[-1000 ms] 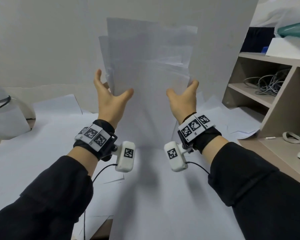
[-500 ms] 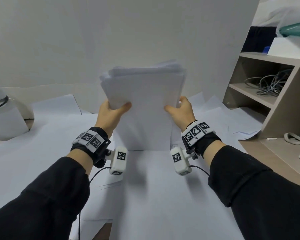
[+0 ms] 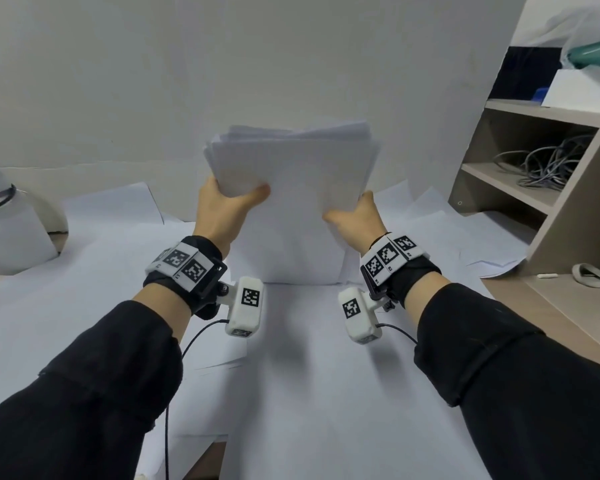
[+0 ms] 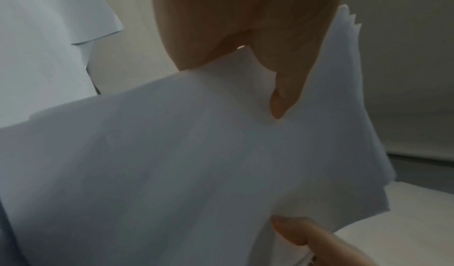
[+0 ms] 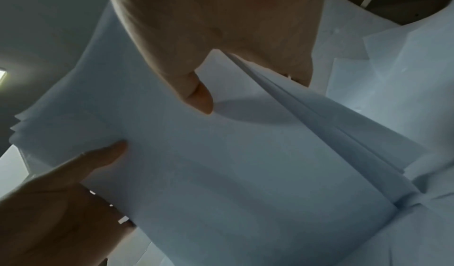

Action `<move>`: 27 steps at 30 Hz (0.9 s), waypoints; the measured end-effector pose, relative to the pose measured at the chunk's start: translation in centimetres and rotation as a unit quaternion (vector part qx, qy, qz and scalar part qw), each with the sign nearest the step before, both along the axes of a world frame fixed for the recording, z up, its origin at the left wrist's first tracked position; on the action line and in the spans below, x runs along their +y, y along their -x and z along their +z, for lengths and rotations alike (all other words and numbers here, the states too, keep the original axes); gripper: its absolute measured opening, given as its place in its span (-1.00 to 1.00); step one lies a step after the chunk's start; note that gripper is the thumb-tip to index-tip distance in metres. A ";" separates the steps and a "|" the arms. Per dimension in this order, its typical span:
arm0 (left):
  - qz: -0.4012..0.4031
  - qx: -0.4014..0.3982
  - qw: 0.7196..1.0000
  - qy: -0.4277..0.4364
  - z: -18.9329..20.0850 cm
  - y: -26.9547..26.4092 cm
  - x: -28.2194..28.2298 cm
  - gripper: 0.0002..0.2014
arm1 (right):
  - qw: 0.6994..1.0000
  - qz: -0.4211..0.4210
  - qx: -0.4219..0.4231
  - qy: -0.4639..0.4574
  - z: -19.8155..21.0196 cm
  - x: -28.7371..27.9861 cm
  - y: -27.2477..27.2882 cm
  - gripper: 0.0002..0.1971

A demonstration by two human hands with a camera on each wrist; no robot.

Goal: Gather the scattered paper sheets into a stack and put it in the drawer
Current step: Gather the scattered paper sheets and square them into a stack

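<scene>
A stack of white paper sheets (image 3: 291,188) stands upright on its lower edge on the paper-covered desk, its top edges uneven. My left hand (image 3: 227,202) grips the stack's left edge, thumb across the front. My right hand (image 3: 352,216) grips the right edge the same way. In the left wrist view the stack (image 4: 196,163) fills the frame under my left thumb (image 4: 282,99). The right wrist view shows the stack (image 5: 245,163) with my right thumb (image 5: 196,95) pressed on its front. No drawer is in view.
Loose white sheets (image 3: 465,237) cover the desk (image 3: 326,393). A wooden shelf unit (image 3: 551,202) with a tangle of cables (image 3: 548,164) stands at the right. A white container (image 3: 7,223) sits at the left. A plain wall (image 3: 222,64) rises behind.
The stack dropped from held high with splayed, uneven sheets to standing on the desk. Both hands went from flat against its sides to gripping its edges, and the sheets' tops came closer together.
</scene>
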State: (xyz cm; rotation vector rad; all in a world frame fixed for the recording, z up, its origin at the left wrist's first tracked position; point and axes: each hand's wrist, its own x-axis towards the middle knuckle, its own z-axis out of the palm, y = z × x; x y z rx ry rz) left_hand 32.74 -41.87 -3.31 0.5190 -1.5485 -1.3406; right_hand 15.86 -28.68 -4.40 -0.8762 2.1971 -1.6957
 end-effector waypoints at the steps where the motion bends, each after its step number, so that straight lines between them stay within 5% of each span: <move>1: 0.002 -0.007 1.000 0.014 0.1 -0.1 -0.1 -0.61 | 1.000 -0.001 0.002 -0.003 0.2 -0.1 0.0 -0.36; 4: -0.007 -0.036 0.998 0.047 0.7 -0.3 -0.2 -0.82 | 1.000 -0.003 0.006 -0.012 0.4 -0.2 0.2 -0.29; 8: 0.001 -0.030 0.999 0.037 2.1 -0.2 -0.6 -0.90 | 1.000 0.007 0.002 0.028 0.0 0.0 0.7 -0.67; 14: -0.033 0.086 0.994 -0.065 3.7 -0.8 -1.7 -0.89 | 0.995 0.077 -0.019 0.054 0.2 0.9 1.2 -0.82; 17: -0.075 0.120 0.981 -0.134 2.5 -0.9 -2.2 -0.69 | 0.994 0.081 -0.045 0.062 -1.2 1.1 0.9 -0.82; 20: -0.113 0.077 0.982 -0.129 0.4 -1.1 -2.0 -0.61 | 0.994 0.097 -0.039 0.040 -2.9 1.5 -0.3 -0.79; 24: -0.072 -0.037 0.996 -0.023 -0.7 -1.3 -1.4 -0.75 | 0.998 0.068 -0.009 -0.008 -4.0 1.6 -0.7 -0.69; 27: -0.037 -0.033 0.999 0.011 0.2 -0.9 -1.0 -0.85 | 0.998 0.054 0.021 -0.030 -3.6 1.6 -0.2 -0.65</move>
